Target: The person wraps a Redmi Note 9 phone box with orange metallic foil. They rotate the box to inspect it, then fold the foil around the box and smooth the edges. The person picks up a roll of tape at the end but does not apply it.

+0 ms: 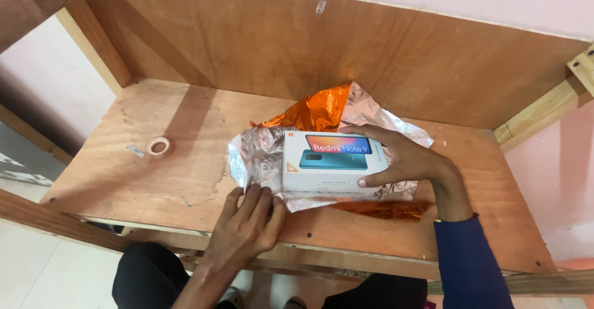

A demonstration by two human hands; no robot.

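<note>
We had the white box (334, 163) lying flat on crinkled foil wrap (263, 154) in the middle of the wooden bench (154, 185). Our right hand (405, 160) clamped its far end, pinning it. Our left hand (247, 222) pressed flat, fingers spread, on the near foil edge, gripping nothing. A tape roll (158, 146) sat well apart. The wrap's orange side mostly hid underneath.

White phone box (334, 162) flat on crinkled silver-orange foil wrap (309, 120)
</note>
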